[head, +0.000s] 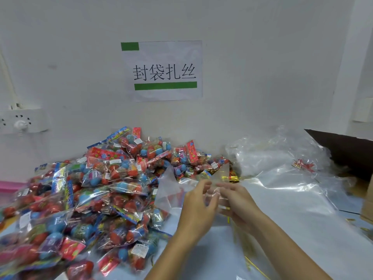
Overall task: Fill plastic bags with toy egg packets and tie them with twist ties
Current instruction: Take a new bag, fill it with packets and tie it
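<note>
Far left, on the wall: a white power strip point(22, 120) with something plugged in, and below it a pink edge point(10, 186) at the frame's border, too blurred to name. Spread over the left half of the table point(201, 265): a big heap of toy egg packets point(105, 186), clear wrappers with red and blue eggs inside and bright printed headers, piled up against the wall. Above the heap, taped to the wall: a paper sign point(164, 70) with black characters and green bars. At centre, just right of the heap: an empty clear plastic bag point(171, 188), held up off the table between both hands, its corners pointing upward. Left hand point(198, 207) gripped the bag's near edge, fingers curled round the film. Right hand point(240, 201) touched the same bag from the other side, fingers bent and pinching the film, close against the left. Below the hands, on the table: thin gold twist ties point(247, 261), scattered. Further right: a loose stack of clear bags point(282, 164), crumpled, with a small red-and-gold scrap point(302, 164) lying on it. Far right: a dark cardboard flap point(343, 150) and a box corner point(367, 209).
</note>
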### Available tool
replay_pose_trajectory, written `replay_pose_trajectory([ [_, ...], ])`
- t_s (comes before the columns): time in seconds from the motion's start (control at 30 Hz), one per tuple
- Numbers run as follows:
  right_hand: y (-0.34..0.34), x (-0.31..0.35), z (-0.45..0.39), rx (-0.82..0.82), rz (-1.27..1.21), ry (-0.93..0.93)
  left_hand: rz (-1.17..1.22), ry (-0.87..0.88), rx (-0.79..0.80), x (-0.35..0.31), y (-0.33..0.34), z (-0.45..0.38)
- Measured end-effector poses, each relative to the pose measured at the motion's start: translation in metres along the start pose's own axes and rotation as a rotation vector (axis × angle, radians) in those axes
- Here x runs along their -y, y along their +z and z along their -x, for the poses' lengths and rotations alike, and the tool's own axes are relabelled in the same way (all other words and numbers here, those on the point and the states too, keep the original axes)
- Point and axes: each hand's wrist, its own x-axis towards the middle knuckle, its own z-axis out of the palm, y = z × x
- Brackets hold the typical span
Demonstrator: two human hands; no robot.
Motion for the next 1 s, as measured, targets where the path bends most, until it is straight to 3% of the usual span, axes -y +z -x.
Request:
replay_pose_trajectory([
  [0.33,0.017,-0.01,0.006,-0.113,0.282,-0.198,0.052,-0.022,-0.11,0.013,-0.014,0.005],
  [0.73,0.018,-0.005,0.013,-0.062,0.301,-0.248,0.083,-0.021,-0.149,0.015,-0.018,0.007],
  [1.0,0.012,0.001,0.008,-0.064,0.269,-0.245,-0.125,0.094,-0.26,0.016,-0.021,0.007],
])
